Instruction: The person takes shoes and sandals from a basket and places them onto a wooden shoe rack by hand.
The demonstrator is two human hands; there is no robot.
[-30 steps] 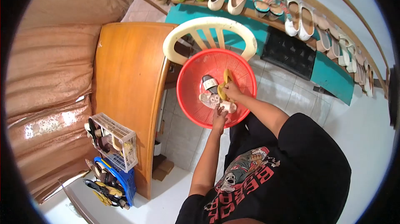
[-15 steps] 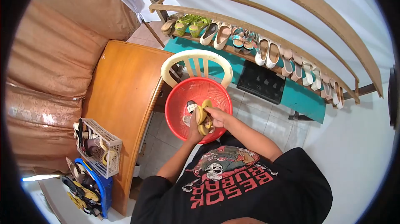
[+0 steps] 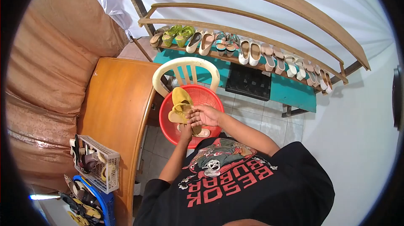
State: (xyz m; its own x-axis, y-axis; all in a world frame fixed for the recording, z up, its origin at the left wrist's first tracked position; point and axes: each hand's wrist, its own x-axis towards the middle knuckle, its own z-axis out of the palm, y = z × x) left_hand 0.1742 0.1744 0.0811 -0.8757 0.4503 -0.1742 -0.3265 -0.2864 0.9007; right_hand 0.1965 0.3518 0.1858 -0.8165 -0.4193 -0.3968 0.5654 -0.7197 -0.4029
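A pair of yellow slip-on shoes (image 3: pixel 182 96) is held up over a red plastic basket (image 3: pixel 165 125). My left hand (image 3: pixel 185 131) grips the pair from below, its fingers partly hidden by the shoes. Just right of them, my right hand (image 3: pixel 205 115) has its palm turned up and its fingers spread, the tips against or very near the shoes' edge. Inside the basket, below my hands, lies a pale sandal (image 3: pixel 203 133); other footwear there is mostly covered.
A cream plastic chair (image 3: pixel 158 76) stands behind the basket. Beyond it, a wooden rack (image 3: pixel 235 59) carries a row of shoes above a teal bench (image 3: pixel 294 95). On the left are a wooden table (image 3: pixel 118 95), a white crate (image 3: pixel 111 171) and a blue basket (image 3: pixel 107 203), both holding shoes.
The yellow shoes have risen and turned so their tops show more. My right hand has loosened and turned palm up. The view has shifted, so the rack sits lower and farther left.
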